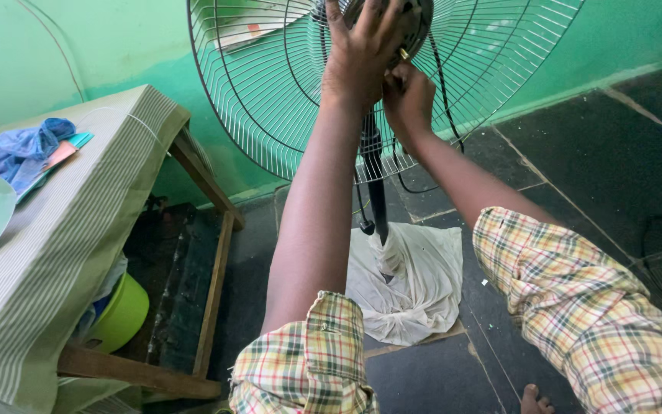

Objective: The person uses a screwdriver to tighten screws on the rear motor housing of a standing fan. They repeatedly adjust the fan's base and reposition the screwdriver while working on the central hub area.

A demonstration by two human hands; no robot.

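Green wall behind: your left hand (pixel 362 54) spreads flat on the fan's hub (pixel 415 19), right hand (pixel 408 100) pinches just below. The grille (pixel 270 100) looks springy; grip the stiff hub.

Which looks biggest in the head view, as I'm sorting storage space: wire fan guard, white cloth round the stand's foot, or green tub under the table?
1. Wire fan guard
2. White cloth
3. Green tub, partly hidden, so unsure.
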